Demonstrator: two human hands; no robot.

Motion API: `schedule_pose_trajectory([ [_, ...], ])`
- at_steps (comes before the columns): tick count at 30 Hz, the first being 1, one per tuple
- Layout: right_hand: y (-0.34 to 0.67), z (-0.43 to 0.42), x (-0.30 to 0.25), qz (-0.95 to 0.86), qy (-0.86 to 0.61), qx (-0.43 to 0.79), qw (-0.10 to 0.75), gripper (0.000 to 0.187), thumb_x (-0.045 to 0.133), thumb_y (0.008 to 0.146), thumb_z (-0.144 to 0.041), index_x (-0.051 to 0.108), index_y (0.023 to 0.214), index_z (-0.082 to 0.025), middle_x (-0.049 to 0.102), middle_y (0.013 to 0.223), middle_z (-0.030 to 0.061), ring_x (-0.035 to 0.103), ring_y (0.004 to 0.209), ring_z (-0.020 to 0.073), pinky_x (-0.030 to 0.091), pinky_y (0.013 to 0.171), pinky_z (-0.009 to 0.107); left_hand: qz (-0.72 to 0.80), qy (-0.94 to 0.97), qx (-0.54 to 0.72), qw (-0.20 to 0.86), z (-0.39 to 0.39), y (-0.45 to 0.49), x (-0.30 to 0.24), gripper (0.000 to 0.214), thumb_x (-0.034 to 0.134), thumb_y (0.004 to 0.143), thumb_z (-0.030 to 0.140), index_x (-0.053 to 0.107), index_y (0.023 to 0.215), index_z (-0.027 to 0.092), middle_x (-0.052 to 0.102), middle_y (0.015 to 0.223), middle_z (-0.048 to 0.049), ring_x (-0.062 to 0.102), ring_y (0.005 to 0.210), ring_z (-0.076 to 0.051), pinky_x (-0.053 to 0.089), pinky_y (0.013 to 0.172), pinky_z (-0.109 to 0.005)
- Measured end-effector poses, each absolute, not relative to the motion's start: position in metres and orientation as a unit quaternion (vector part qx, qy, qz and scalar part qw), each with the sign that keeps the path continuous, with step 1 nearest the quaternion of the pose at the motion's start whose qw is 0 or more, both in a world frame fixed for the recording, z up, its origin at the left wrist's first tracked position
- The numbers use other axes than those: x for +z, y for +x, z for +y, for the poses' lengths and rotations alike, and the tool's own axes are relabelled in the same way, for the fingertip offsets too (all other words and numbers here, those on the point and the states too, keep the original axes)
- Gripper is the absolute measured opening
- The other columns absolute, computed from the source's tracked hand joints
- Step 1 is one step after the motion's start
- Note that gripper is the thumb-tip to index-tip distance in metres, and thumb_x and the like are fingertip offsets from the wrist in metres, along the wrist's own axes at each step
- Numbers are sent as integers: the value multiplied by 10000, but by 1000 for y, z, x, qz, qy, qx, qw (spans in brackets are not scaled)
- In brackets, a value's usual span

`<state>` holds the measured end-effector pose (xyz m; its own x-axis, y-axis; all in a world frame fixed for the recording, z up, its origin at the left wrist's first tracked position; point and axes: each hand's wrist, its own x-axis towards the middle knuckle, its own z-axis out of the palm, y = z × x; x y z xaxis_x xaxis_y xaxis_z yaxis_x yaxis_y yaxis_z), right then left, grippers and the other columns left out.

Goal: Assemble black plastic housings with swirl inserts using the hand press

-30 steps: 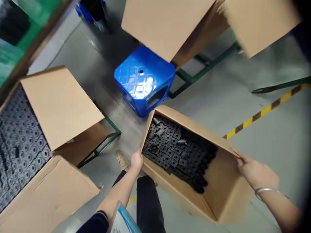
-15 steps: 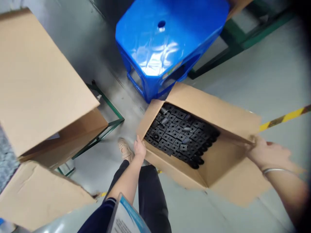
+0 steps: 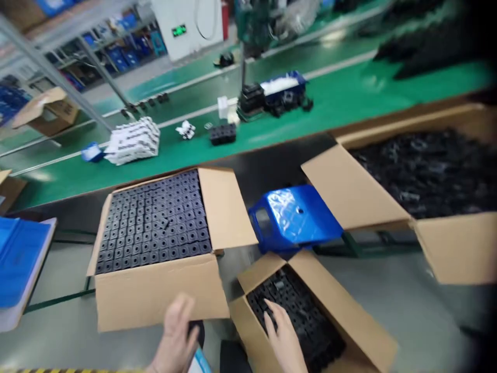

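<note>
My right hand (image 3: 282, 331) is over the lower carton (image 3: 345, 305), its thumb and fingers apart with nothing visible between them. Rows of black plastic parts (image 3: 306, 311) lie inside that carton; whether my fingertips touch them I cannot tell. Blurred by motion, my left hand (image 3: 176, 331) has its thumb spread from the fingers and holds nothing I can see. It is in front of the lowered flap of a larger carton (image 3: 159, 295). That one is filled with neat rows of black square parts (image 3: 155, 223), each with a round hole, and a few loose pieces on top.
A blue plastic stool (image 3: 287, 217) stands between the cartons. At right, another open carton (image 3: 361, 191) holds jumbled black parts (image 3: 430, 166). Behind runs a green work surface (image 3: 182, 155) with a white stack (image 3: 134, 140) and a blue bin (image 3: 283, 85). Blue sheets (image 3: 23, 254) are at left.
Both hands have let go of the lower carton's edges. My right hand has come in over its parts, and my left has moved toward the larger carton. The view has tilted up.
</note>
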<state>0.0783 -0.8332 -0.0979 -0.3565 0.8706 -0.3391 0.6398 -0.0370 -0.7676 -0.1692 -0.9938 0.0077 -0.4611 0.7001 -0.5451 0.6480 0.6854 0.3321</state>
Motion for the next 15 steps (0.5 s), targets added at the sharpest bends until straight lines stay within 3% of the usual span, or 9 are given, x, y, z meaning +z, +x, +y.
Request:
schedule_pose_trajectory([
  [1, 53, -824, -82, -695, -536, 456, 147, 544, 337, 872, -515, 641, 1169, -176, 647, 1261, 155, 607, 1218, 292, 466, 1106, 440, 896, 354, 73, 257, -999, -208, 20, 628, 325, 942, 380, 304, 1532, 164, 212, 1634, -157, 68, 1543, -296, 78, 1260, -500],
  [2, 26, -814, -68, -704, -521, 454, 166, 565, 343, 889, -530, 610, 1229, -166, 603, 1330, 156, 549, 1289, 290, 403, 1159, 441, 949, 268, 130, 104, -1004, -246, 30, 618, 347, 939, 393, 324, 1513, 166, 274, 1605, -162, 156, 1532, -283, 170, 1249, -476],
  [5, -59, -778, -41, -720, -496, 455, 169, 646, 371, 890, -563, 547, 1318, -112, 524, 1422, 176, 444, 1387, 298, 323, 1207, 432, 978, 101, 182, -31, -1024, -353, 50, 683, 320, 989, 435, 127, 1551, 100, 120, 1621, -251, 99, 1527, -367, 219, 1187, -621],
  [8, -134, -751, -33, -725, -505, 452, 122, 620, 393, 910, -537, 582, 1268, -68, 576, 1356, 214, 469, 1370, 316, 352, 1182, 452, 976, -14, 212, -44, -1050, -433, 52, 643, 382, 1010, 430, 202, 1534, 103, 171, 1596, -280, 156, 1492, -442, 280, 1115, -701],
  [12, -186, -741, -37, -711, -544, 441, 54, 430, 472, 993, -469, 632, 1177, -115, 653, 1238, 154, 592, 1228, 266, 424, 1101, 491, 964, -39, 261, 29, -1077, -487, 29, 433, 588, 965, 375, 521, 1349, 187, 523, 1406, -128, 538, 1261, -300, 460, 1045, -554],
  [15, -190, -742, -44, -695, -582, 423, 15, 371, 527, 996, -452, 623, 1192, -153, 631, 1270, 115, 590, 1213, 254, 452, 1066, 490, 954, -51, 289, 56, -1085, -493, 2, 380, 607, 958, 358, 566, 1300, 199, 534, 1397, -114, 549, 1240, -284, 476, 1033, -531],
])
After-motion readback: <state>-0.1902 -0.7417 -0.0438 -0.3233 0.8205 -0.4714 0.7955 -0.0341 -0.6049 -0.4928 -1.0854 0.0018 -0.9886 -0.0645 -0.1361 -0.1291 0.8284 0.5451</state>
